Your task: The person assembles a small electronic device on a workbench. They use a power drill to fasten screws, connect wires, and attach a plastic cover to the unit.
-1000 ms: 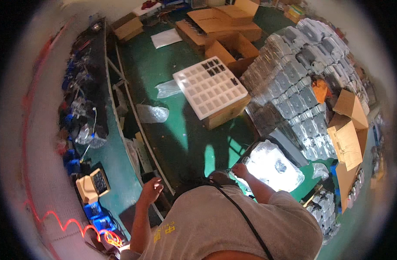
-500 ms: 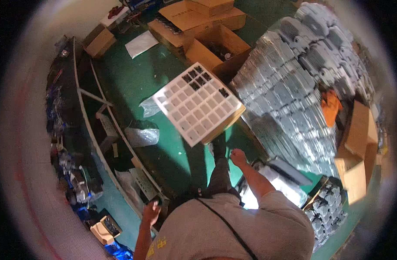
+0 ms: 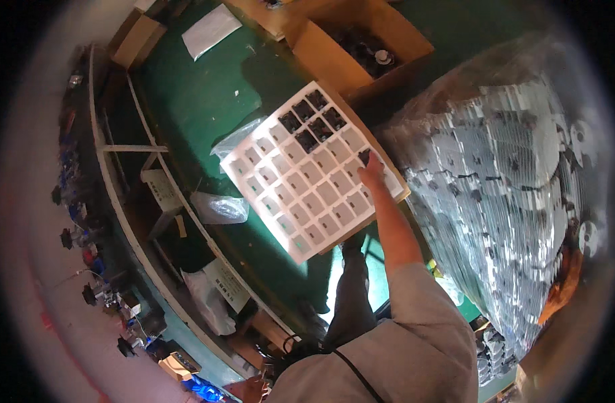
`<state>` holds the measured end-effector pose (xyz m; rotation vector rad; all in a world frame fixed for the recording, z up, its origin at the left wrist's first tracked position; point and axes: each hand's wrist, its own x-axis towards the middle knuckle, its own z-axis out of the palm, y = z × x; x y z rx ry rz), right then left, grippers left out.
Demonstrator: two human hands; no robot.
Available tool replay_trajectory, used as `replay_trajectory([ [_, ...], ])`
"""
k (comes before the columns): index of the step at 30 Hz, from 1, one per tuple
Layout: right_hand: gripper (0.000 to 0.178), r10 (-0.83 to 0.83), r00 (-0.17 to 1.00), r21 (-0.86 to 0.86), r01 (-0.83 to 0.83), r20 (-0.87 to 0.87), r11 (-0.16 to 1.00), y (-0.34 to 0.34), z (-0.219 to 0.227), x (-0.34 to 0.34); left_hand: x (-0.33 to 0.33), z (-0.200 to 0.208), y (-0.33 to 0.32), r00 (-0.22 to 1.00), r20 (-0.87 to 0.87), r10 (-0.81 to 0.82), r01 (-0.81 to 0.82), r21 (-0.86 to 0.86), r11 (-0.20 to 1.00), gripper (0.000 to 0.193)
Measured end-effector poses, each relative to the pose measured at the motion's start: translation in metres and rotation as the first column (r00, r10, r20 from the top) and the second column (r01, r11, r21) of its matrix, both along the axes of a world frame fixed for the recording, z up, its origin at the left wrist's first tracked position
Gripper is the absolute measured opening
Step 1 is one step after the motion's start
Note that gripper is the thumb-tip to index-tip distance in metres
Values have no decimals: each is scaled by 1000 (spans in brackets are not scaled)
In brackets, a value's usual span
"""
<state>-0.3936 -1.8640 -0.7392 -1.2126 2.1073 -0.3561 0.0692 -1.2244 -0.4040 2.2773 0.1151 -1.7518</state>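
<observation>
A green floor [image 3: 180, 101] is bordered on the left by a long workbench [image 3: 186, 339], under whose top open shelving is framed. A small cardboard box [image 3: 174, 367] is set on the bench near its lower end. On the floor, a white sheet [image 3: 211, 31] is laid out near the top, and a clear plastic bag [image 3: 221, 209] is left between the bench and the tray.

A white tray [image 3: 312, 176], divided into a grid of compartments, is supported at a slant to the view on a brown carton [image 3: 361, 227]. Six black parts [image 3: 302, 109] are grouped in compartments toward its far corner. A further dark piece [image 3: 364, 157] is reached at the tray's right side by the right hand [image 3: 371, 174], whose fingertips are bent down onto it; whether it is gripped or only touched cannot be told. The left hand [image 3: 252, 388] is held low beside the bench, partly blurred at the lower edge, and its grip cannot be made out.

Beyond the tray, an open cardboard box [image 3: 321, 59] is filled with dark items. At the right, a stack of grey metal parts [image 3: 482, 181] is covered by clear plastic, and an orange cloth [image 3: 563, 290] is seen beside it.
</observation>
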Motion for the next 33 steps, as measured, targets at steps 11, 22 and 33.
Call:
replay_trajectory([
  [11, 27, -453, 181, 294, 545, 873, 785, 11, 35, -38, -10, -3, 2, 994, -69, 87, -92, -77, 993, 6],
  [22, 17, -166, -218, 26, -533, 962, 846, 168, 323, 200, -15, 50, -176, 893, 449, -2, 352, -699, 622, 50],
  [33, 41, 610, -390, -422, -901, 690, -100, 454, 496, 455, 72, 166, 35, 837, 464, 291, 340, -857, 388, 37],
])
